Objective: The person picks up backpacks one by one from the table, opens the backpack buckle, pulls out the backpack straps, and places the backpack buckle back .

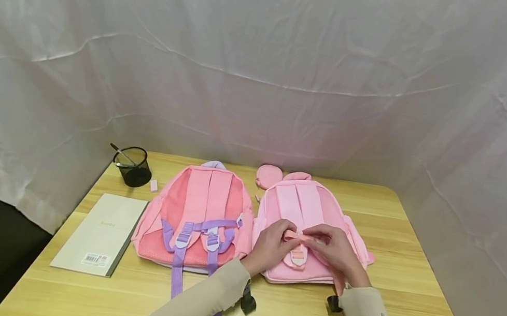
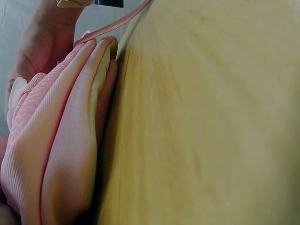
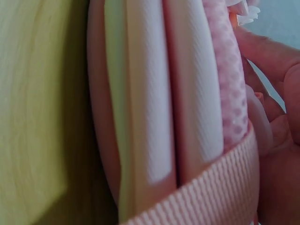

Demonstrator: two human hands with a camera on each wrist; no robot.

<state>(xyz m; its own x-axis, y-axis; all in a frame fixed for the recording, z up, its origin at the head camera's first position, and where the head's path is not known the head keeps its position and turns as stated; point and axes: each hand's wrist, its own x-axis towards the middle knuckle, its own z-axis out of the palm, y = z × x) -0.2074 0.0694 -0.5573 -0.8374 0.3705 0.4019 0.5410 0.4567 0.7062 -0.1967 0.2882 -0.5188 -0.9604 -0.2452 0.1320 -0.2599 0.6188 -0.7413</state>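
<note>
A light pink backpack [image 1: 273, 264] lies with its shoulder straps up, right of the table's middle. Over its lower half my left hand [image 1: 271, 246] and my right hand [image 1: 336, 248] meet, both pinching an orange-pink strap [image 1: 291, 234] near a small white buckle. A second buckle [image 1: 298, 257] with orange-pink webbing lies just below them. In the right wrist view, webbing [image 3: 220, 187] crosses the backpack's side beside my right hand [image 3: 281, 117]. The left wrist view shows the backpack's side [image 2: 70, 154] and a hand [image 2: 44, 44] beyond it.
A coral backpack [image 1: 199, 199] with purple straps lies to the left. Farther left are a notebook [image 1: 104, 229], a black mesh pen holder [image 1: 136, 173] and a small pink-white block [image 1: 154, 185]. A round pink pouch [image 1: 269, 176] lies behind the light pink backpack.
</note>
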